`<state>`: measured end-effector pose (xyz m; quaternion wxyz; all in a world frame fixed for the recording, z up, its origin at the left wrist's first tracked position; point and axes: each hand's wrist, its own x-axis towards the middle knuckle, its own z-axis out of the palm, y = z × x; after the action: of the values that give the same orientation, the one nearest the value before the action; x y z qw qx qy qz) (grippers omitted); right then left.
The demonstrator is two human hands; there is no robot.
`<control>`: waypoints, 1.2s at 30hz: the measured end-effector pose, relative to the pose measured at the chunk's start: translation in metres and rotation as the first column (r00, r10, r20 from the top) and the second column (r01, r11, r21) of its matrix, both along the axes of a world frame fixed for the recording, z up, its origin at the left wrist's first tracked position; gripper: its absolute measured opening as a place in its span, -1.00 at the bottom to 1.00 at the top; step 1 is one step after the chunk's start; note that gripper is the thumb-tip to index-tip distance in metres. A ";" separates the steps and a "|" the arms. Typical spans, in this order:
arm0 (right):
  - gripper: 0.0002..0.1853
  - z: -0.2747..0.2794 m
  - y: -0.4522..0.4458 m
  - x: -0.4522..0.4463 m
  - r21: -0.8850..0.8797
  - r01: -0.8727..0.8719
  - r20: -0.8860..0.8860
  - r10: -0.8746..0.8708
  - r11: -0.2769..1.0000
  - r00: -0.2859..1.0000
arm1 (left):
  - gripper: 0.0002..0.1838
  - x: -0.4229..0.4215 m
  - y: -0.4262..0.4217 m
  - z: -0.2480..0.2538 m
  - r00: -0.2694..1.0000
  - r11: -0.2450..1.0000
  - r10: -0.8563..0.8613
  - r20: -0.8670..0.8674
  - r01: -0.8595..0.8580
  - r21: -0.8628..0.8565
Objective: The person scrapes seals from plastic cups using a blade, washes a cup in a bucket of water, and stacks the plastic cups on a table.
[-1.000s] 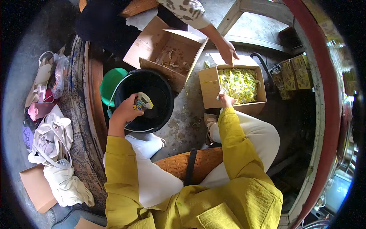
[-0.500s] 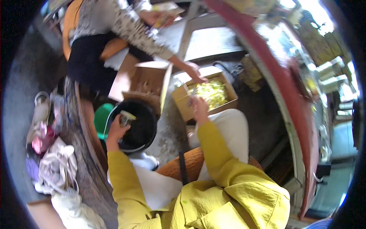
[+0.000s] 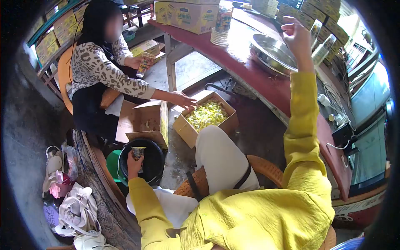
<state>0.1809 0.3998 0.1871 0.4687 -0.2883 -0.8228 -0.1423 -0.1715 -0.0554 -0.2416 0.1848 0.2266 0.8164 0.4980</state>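
My left hand (image 3: 134, 163) is wrapped round a printed plastic cup (image 3: 138, 152), held above the black bucket (image 3: 160, 156). Raised over the red table, my right hand (image 3: 298, 38) has its fingers curled in; whatever they might hold is hidden. Just beside that wrist stands a steel basin (image 3: 266, 43). In front of my knee, yellow-green plastic strips (image 3: 207, 114) fill an open cardboard box (image 3: 227, 124). A co-worker's hand (image 3: 183, 101) reaches over that box's edge, while their other hand (image 3: 134, 61) holds a similar cup (image 3: 144, 66).
A second open carton (image 3: 163, 121) stands behind the bucket, a green tub (image 3: 113, 166) to its left. Stacked cups (image 3: 221, 25) and a lemon-printed carton (image 3: 185, 16) stand on the red table (image 3: 250, 71). Bags (image 3: 77, 208) lie at left; cables (image 3: 337, 104) hang at right.
My right hand has gone from the box of strips up and right to above the table. My left hand still holds the cup over the bucket. The view has tilted up.
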 end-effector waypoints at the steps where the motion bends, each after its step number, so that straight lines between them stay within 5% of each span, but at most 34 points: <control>1: -0.50 -0.004 0.035 0.001 -0.048 0.087 0.113 -0.081 0.995 0.990 | -0.36 0.002 0.003 -0.001 1.000 1.000 -0.003 -0.027 0.004 0.016; 3: -0.46 -0.012 0.051 -0.002 -0.377 0.203 0.253 -0.111 0.903 0.961 | -0.35 0.009 0.003 -0.001 0.998 1.000 -0.017 -0.057 0.018 0.015; 7: -0.46 -0.062 0.095 0.014 -0.482 0.464 0.505 -0.196 0.744 0.840 | -0.34 0.020 0.003 0.000 0.999 0.999 -0.027 -0.020 0.027 0.018; 16: -0.46 -0.036 0.076 0.010 -0.686 0.300 0.458 0.071 0.663 0.886 | -0.35 0.025 -0.001 0.001 1.000 1.000 -0.011 0.011 0.010 0.005; 19: -0.49 -0.029 0.073 0.012 -0.685 0.227 0.372 0.063 0.693 0.926 | -0.36 0.027 0.000 0.000 1.000 1.000 -0.018 0.013 0.018 0.014; 20: -0.53 -0.032 0.083 0.015 -0.537 0.228 0.494 0.084 0.812 0.866 | -0.36 0.025 0.000 -0.002 1.000 1.000 -0.014 0.013 0.014 0.027; 23: -0.56 -0.019 0.074 0.014 -0.506 0.157 0.450 0.104 0.848 0.887 | -0.36 0.018 0.001 -0.014 1.000 0.995 0.017 0.026 -0.019 0.094; 24: -0.56 -0.017 0.081 0.012 -0.524 0.251 0.547 0.095 0.814 0.832 | -0.36 0.016 -0.001 -0.016 0.999 0.992 0.037 0.037 -0.042 0.117; 25: -0.57 -0.016 0.076 0.018 -0.444 0.082 0.473 0.155 0.892 0.867 | -0.36 0.016 -0.003 -0.014 0.999 0.993 0.050 -0.005 -0.049 0.104; 29: -0.56 -0.010 0.079 0.009 -0.413 0.194 0.558 0.079 0.890 0.826 | -0.35 0.029 0.004 0.021 0.990 0.992 0.120 -0.073 -0.116 0.056; 30: -0.54 -0.013 0.079 0.010 -0.415 0.064 0.408 0.122 0.908 0.905 | -0.35 0.035 0.004 0.029 0.988 0.990 0.141 -0.059 -0.139 0.040; 33: -0.54 -0.025 0.087 0.006 -0.252 0.075 0.484 0.059 0.965 0.873 | -0.35 0.035 0.007 0.023 0.952 0.984 0.172 -0.254 -0.158 0.077; 35: -0.53 -0.023 0.100 0.007 -0.350 0.061 0.358 0.073 0.935 0.931 | -0.35 0.029 0.007 0.009 0.959 0.971 0.202 -0.200 -0.170 0.169; 36: -0.56 -0.025 0.097 0.009 -0.238 0.129 0.474 -0.001 0.963 0.880 | -0.35 0.028 0.008 0.004 0.961 0.960 0.216 -0.175 -0.175 0.219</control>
<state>0.1896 0.4971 0.1619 0.2079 -0.3324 -0.9129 -0.1134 -0.1434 -0.0477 -0.2377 0.0288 0.2102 0.7946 0.5689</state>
